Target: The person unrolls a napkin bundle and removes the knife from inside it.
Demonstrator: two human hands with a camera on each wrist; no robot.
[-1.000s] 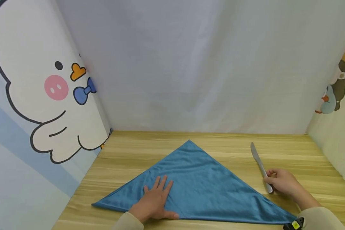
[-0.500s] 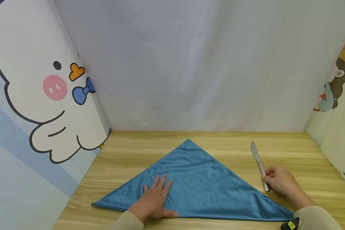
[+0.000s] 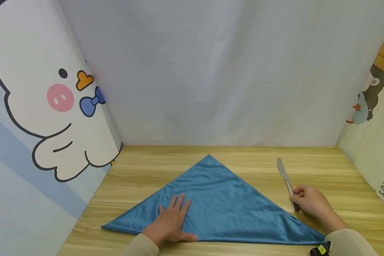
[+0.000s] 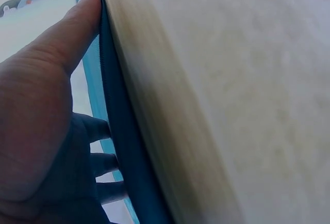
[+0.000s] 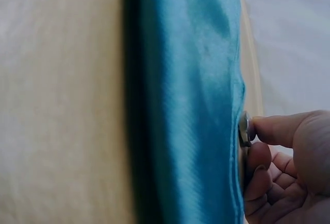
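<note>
A blue satiny cloth (image 3: 224, 199), folded into a triangle, lies flat on the wooden table with its tip pointing away. My left hand (image 3: 171, 222) rests on its left half, fingers spread and straight, thumb along the near edge. To the right of the cloth, my right hand (image 3: 313, 202) pinches the handle of a silver table knife (image 3: 284, 173), whose blade points away toward the back. In the right wrist view the thumb and curled fingers meet at the knife handle's end (image 5: 245, 126), just beyond the cloth's edge. Most of the knife is hidden there.
The wooden tabletop (image 3: 140, 167) meets a pale curtain (image 3: 230, 89) at the back. A printed cartoon panel (image 3: 28, 117) flanks the left side, and another printed panel (image 3: 374, 153) the right. A small black device (image 3: 320, 249) sits at my right wrist near the cloth's right corner.
My right hand and the knife have shifted slightly to the left, closer to the cloth. The view has turned a little. The left hand stays on the cloth.
</note>
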